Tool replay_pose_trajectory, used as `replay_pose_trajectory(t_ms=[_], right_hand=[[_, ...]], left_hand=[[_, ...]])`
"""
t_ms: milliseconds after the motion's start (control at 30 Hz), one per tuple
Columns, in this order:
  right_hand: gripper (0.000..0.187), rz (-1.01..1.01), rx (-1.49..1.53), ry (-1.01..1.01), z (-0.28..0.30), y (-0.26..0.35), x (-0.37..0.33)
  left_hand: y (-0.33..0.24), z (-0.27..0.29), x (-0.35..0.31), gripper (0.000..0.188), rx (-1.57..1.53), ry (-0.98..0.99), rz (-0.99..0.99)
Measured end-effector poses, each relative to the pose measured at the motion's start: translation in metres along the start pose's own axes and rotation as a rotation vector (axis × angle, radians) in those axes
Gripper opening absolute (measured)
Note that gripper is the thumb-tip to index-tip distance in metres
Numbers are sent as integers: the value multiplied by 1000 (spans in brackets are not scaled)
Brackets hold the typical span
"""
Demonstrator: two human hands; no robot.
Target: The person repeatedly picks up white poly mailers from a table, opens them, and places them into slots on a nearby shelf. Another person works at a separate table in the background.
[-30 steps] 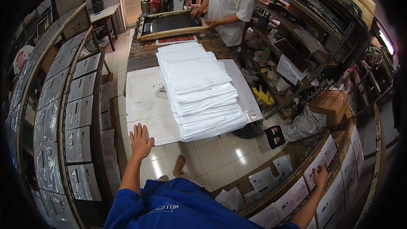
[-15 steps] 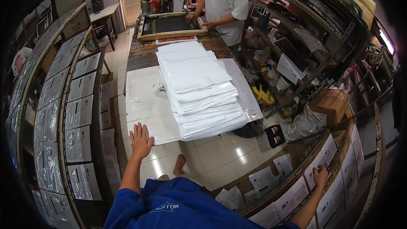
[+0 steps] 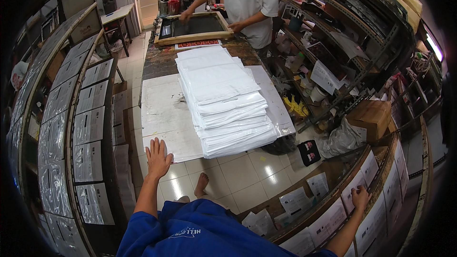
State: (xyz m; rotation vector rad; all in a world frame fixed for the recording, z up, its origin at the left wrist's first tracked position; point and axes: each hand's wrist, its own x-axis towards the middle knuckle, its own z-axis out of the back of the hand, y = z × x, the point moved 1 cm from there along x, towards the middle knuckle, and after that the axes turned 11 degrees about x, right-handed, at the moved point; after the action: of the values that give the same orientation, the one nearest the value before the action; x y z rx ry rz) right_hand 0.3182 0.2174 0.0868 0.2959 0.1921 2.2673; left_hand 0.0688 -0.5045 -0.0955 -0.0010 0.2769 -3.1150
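Note:
My left hand (image 3: 158, 158) lies flat, fingers spread, on the near left corner of a white board (image 3: 164, 114) that covers the near end of the table. To its right on that board stands a tall, uneven stack of white plastic-wrapped packs (image 3: 221, 90), which neither hand touches. Far out at the right, my right hand (image 3: 360, 198) is at a low rack, its fingers curled by a white printed sheet (image 3: 351, 191) on the rack's side. What those fingers hold, if anything, is too small to make out.
Across the table a person in a white shirt (image 3: 250, 4) works over a wood-framed dark screen (image 3: 200, 26). Paint cans (image 3: 173, 6) stand behind it. Racks with sheets (image 3: 88, 126) line the left; crowded metal shelves (image 3: 328, 28) and a cardboard box (image 3: 369, 116) are at the right.
The other person's one hand has swept leftward over the screen, while their other hand stays at its right edge. Both my hands and the white stack keep their places.

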Motion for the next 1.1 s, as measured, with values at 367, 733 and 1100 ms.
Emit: replay_pose_trajectory(t_ms=[367, 733, 1100], right_hand=[[36, -5, -2, 3, -3, -7, 3], [36, -9, -4, 1, -1, -5, 1], [36, -5, -13, 2, -3, -7, 2]], left_hand=[[2, -2, 0, 71, 12, -18, -14], [-1, 0, 0, 70, -12, -25, -13], [1, -2, 1, 72, -10, -6, -7]])
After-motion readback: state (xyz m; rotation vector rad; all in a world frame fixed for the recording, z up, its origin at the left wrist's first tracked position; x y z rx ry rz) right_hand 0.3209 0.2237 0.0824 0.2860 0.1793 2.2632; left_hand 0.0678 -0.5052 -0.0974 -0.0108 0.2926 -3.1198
